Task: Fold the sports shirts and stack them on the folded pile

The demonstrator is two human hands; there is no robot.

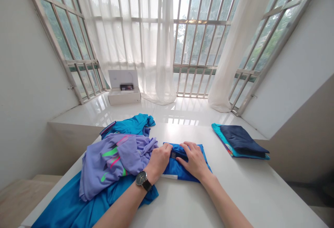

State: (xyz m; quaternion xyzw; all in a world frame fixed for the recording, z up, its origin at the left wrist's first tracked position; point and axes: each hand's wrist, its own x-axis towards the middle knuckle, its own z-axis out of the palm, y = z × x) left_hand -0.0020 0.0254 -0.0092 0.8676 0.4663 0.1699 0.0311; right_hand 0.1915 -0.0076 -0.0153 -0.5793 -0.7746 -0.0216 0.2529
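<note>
A blue shirt (184, 168), folded into a compact rectangle with its dark neck opening and label facing up, lies on the white table (190, 203). My left hand (162, 156), with a black watch on its wrist, pinches the shirt's upper left edge between closed fingers. Across the upper right part of the shirt rests my right hand (194, 158), fingers spread and thumb apart, pressing on the cloth. Just left of my left hand is a crumpled purple shirt (104, 165) with green and pink marks. Teal cloth (70, 200) spreads out beneath it.
More teal clothing (133, 123) is bunched behind the purple shirt. On the right, folded clothes (241, 141), navy over turquoise, form a small stack. An opened white box (124, 95) stands on the window sill (86, 113) by sheer curtains (161, 47) and barred windows.
</note>
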